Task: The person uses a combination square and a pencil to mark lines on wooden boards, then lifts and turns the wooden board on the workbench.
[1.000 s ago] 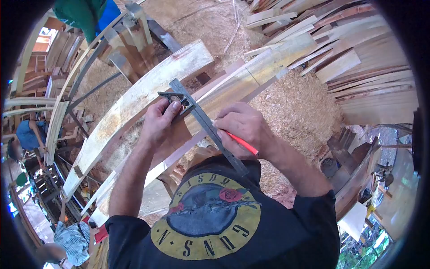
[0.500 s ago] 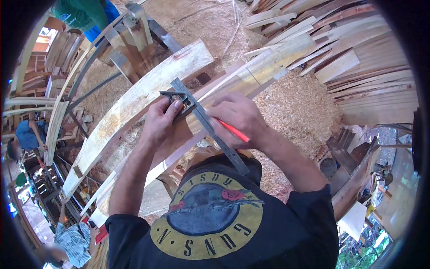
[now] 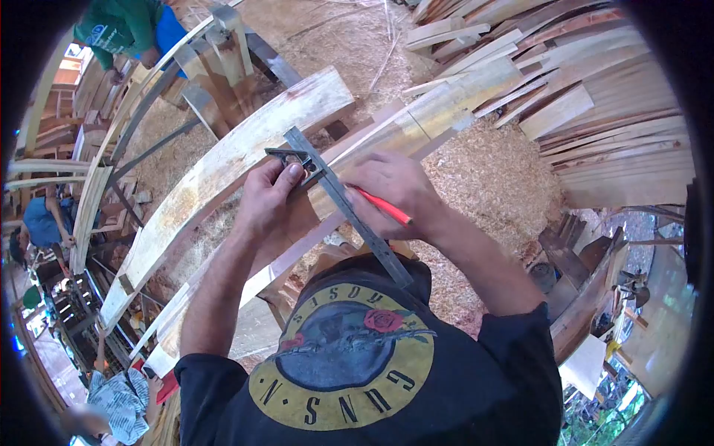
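My left hand [image 3: 268,195] grips the head of a combination square [image 3: 348,209], thumb on top, holding it against a wooden plank [image 3: 405,134]. The square's steel blade slants across the plank and runs back toward my shirt. In my right hand [image 3: 398,192] is a red pencil [image 3: 385,206], its back end pointing toward me. The fingers of that hand rest beside the blade's right edge; they hide the pencil's tip. A pencil line crosses the plank farther up. Next to the plank on the left lies a thick curved timber [image 3: 223,167].
Wood shavings [image 3: 498,193] cover the floor. Stacked boards [image 3: 610,111] fill the upper right. Upright timber blocks [image 3: 216,70] stand at upper left. Co-workers are at the left: one in a green shirt [image 3: 126,30], one in blue [image 3: 44,223], one in a patterned shirt [image 3: 119,405].
My right hand and the pencil have shifted very slightly along the blade toward me. The green-shirted person has leaned in, with hands now showing. The square stays on the plank.
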Tool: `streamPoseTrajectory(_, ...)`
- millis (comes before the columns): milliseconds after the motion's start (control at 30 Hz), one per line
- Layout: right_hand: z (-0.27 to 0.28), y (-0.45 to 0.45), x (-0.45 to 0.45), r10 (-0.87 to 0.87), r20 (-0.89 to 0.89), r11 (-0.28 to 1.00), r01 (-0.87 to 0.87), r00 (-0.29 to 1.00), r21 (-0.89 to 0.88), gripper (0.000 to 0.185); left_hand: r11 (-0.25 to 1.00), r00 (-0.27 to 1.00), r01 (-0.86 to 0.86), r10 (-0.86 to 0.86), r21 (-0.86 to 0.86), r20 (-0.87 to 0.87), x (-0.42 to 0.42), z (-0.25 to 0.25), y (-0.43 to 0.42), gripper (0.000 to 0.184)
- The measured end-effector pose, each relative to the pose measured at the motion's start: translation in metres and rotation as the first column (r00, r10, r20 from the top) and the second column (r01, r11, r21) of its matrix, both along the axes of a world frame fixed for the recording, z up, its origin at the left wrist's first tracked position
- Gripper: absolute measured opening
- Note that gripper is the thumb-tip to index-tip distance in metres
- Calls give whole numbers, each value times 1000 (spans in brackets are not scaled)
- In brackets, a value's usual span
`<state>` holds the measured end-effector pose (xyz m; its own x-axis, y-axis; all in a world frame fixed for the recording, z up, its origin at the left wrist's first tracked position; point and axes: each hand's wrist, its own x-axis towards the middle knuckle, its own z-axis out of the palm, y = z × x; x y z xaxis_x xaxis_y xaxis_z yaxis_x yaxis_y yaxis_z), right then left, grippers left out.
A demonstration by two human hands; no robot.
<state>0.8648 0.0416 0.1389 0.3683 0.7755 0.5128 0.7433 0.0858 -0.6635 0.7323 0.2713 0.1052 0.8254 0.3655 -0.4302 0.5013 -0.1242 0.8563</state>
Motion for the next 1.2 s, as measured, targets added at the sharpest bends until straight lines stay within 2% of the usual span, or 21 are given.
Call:
streamPoseTrajectory(33, -2, 6, 0, -32, 14, 999, 31, 999, 43, 12, 1000, 1000, -4, 4, -14, 1, 0, 1, 0, 32)
streamPoseTrajectory(133, -1, -5, -1, -5, 24, 1000, 5, 1000, -3, 10, 999, 998, -34, 36, -42, 55, -1, -2, -2, 31)
streamPoseTrajectory(233, 4, -11, -1, 42, -50, 995, -46, 998, -92, 9, 999, 1000, -4, 5, 45, -19, 0, 5, -2, 31)
streamPoseTrajectory(333, -1, 7, 0, -51, 45, 999, 50, 998, 23, 9, 998, 998, -29, 31, -59, 47, -2, -8, 2, 31)
streamPoseTrajectory(433, 3, -5, 1, 10, 20, 1000, -9, 1000, -19, 9, 999, 999, -32, 33, -31, 36, -2, -8, 1, 31)
streamPoseTrajectory(533, 7, -7, 1, 36, -86, 995, -44, 996, -93, 10, 998, 999, -35, 36, -54, 19, -2, -5, 1, 31)
streamPoseTrajectory(633, -3, 12, -1, -52, 4, 997, 52, 999, 58, 8, 999, 999, -31, 31, -15, 22, 1, 5, -3, 32)
streamPoseTrajectory(733, 21, -12, 3, 55, -2, 970, -54, 998, -235, 4, 1000, 1000, -1, 1, 1, -10, -1, 1, 0, 31)
streamPoseTrajectory(833, 20, -30, 8, -2, -384, 985, -65, 923, -161, 9, 992, 998, -58, 59, -108, 3, 0, 7, -4, 31)
streamPoseTrajectory(867, 17, -33, 13, -87, -312, 996, 78, 946, -40, 9, 991, 999, -43, 44, -128, 6, 1, 8, -2, 31)
streamPoseTrajectory(967, 15, -43, 18, -247, -491, 962, 273, 835, -21, 11, 985, 1000, 8, -11, -170, -19, -2, 14, 6, 32)
streamPoseTrajectory(1033, 12, -45, 12, -252, -526, 964, 261, 812, -59, 12, 981, 995, 56, -70, -187, -67, -14, 21, 20, 32)
streamPoseTrajectory(1200, -8, -39, -12, -228, -596, 968, 247, 770, -51, 14, 987, 996, 17, -32, -161, -87, -58, 23, 41, 32)
